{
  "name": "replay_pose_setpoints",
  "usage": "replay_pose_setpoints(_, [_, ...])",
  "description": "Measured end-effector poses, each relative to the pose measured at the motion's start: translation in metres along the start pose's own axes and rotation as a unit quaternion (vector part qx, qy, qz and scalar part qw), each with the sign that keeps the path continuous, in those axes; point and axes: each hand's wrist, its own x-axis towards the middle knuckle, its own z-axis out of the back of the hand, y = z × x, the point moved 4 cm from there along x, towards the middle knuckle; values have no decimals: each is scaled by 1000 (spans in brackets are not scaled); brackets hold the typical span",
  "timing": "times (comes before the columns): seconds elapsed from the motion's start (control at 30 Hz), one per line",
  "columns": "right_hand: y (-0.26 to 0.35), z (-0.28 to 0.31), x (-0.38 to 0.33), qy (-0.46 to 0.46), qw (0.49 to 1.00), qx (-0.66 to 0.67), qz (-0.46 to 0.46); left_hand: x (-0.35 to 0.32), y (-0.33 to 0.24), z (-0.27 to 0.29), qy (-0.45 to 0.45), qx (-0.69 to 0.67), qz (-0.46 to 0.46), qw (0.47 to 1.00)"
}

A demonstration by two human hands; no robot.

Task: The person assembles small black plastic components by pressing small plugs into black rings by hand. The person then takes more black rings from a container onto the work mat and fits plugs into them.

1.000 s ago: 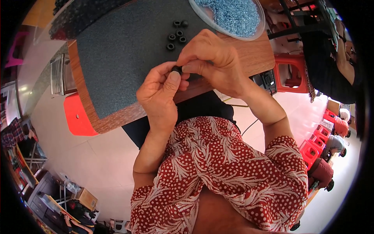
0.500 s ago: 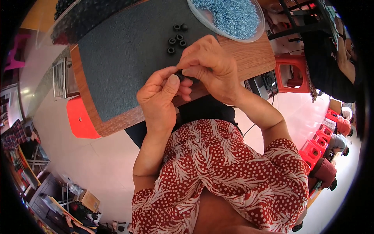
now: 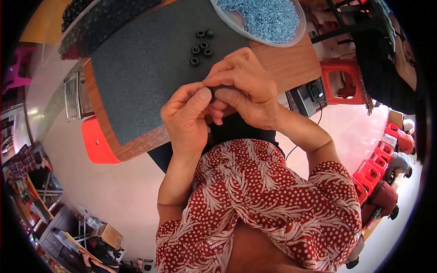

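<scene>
My left hand point(image 3: 185, 119) and my right hand point(image 3: 253, 91) meet over the table's near edge, fingertips pinched together. Between thumbs and fingers sits a small black part point(image 3: 212, 94), mostly hidden; it resembles the small black caps point(image 3: 204, 45) lying on the dark mat point(image 3: 141, 68). Both thumbs press at it from either side. The loose caps form a little cluster just beyond my fingers, several with a round hole showing.
A round clear tub point(image 3: 304, 27) of shiny blue bits stands on the wooden table point(image 3: 291, 63) at the far right. A clear bin point(image 3: 75, 50) of black pieces is at the far left. Red stools point(image 3: 94, 141) flank the table; people sit at the right.
The view has shifted slightly, so the table and caps appear a little further left. My hands keep their pinch on the small black part, with the right fingers adjusted slightly.
</scene>
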Motion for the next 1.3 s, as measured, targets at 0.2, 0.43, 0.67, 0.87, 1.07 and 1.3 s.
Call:
replay_pose_setpoints(0.2, [3, -2, 7, 3, 1000, -18, 6, 4, -5, 0, -44, 4, -29, 999])
replay_pose_setpoints(0.43, [3, -13, 12, 121, 977, -145, 96, -1, -9, -3, -38, 58, -59, 996])
replay_pose_setpoints(0.67, [0, -14, 17, 131, 961, -186, 156, -4, -12, -7, -28, 51, -62, 996])
replay_pose_setpoints(0.87, [-4, -16, 16, 144, 945, -206, 207, -3, -5, -7, -16, 36, -47, 998])
replay_pose_setpoints(1.07, [-6, -13, 10, 168, 944, -197, 206, -3, 1, -4, -15, 35, -25, 999])
replay_pose_setpoints(1.3, [-2, -12, 12, 97, 955, -188, 208, -7, 0, -7, -7, -5, -51, 999])
